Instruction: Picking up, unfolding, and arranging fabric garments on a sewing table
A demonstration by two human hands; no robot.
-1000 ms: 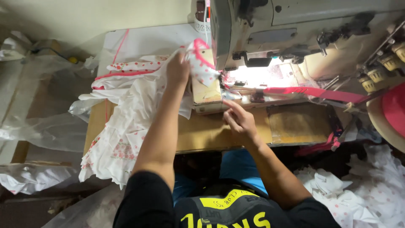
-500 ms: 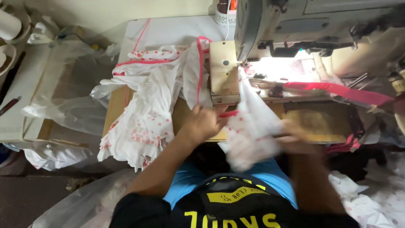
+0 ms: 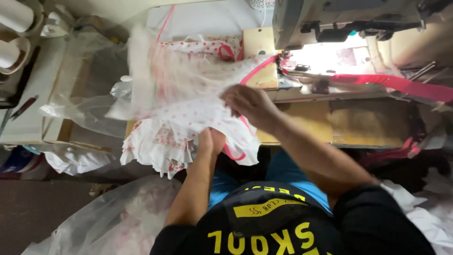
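- Clear plastic bag (image 3: 85, 99), left of frame, beside the tabletop (image 3: 373, 123).
- Left hand (image 3: 211, 140): fingers closed on white dotted cloth (image 3: 188, 113), centre.
- Right hand (image 3: 248, 102): fingers pinching the same cloth.
- Sewing machine (image 3: 339, 19), upper right.

Bright lamp glare under the sewing machine (image 3: 349, 19), motion-blurred cloth (image 3: 160, 75) at left, seemingly dimmer lower corners
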